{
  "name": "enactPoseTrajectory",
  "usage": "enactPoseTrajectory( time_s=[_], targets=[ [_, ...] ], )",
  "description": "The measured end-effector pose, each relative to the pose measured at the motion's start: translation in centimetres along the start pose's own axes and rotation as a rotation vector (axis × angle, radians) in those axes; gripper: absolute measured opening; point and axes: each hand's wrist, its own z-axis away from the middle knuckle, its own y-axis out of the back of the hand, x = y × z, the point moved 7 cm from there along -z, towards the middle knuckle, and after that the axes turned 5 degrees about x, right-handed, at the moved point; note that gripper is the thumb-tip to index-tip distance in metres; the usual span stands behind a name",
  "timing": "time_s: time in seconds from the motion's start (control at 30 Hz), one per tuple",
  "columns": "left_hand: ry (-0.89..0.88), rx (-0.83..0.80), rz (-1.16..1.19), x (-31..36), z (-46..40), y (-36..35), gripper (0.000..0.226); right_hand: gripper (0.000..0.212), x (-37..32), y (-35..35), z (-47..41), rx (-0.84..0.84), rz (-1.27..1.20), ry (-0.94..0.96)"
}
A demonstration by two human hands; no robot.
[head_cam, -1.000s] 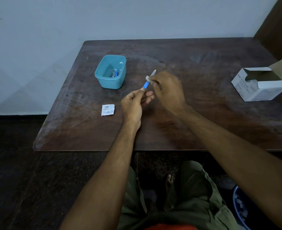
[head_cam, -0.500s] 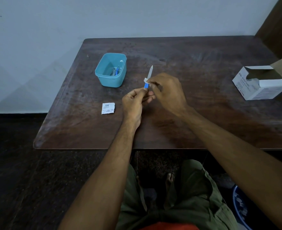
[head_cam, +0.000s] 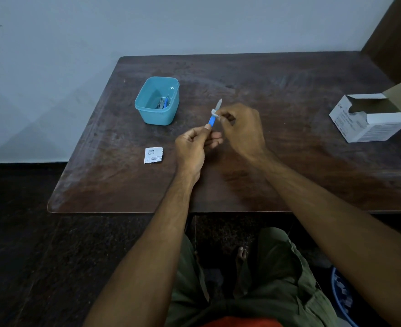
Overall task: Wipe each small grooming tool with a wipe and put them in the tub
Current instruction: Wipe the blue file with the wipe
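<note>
One small blue-handled tool sits above the table, left hand pinching its handle, right hand pinching a wipe around its blade. It looks light, stiff and pointed; the handle seems safest. Nearby tub, torn sachet and box leave the way open.

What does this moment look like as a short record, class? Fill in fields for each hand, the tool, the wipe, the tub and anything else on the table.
left hand: left hand pinches the blue handle of the tool, held above the table
right hand: right hand pinches the wipe around the tool
tool: blue-handled tool, metal tip pointing up and away
wipe: small white wipe, wrapped where handle meets blade
tub: teal tub, open, some tools already inside
packet: torn white packet, flat, near the left hand
box: open white box, at the table's right
table: dark wooden table
</note>
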Motion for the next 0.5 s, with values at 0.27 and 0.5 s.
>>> enactPoseTrajectory(
  time_s=[0.27,0.5],
  targets=[
    [-0.026,0.007,-0.023,0.0,-0.2,0.0,0.015,0.020,-1.3,0.0,1.5,-0.079,0.011,0.149],
    [-0.011,0.016,-0.023,0.0,-0.1,0.1,0.014,0.016,-0.9,-0.1,0.5,-0.041,-0.018,0.047]
  ],
)
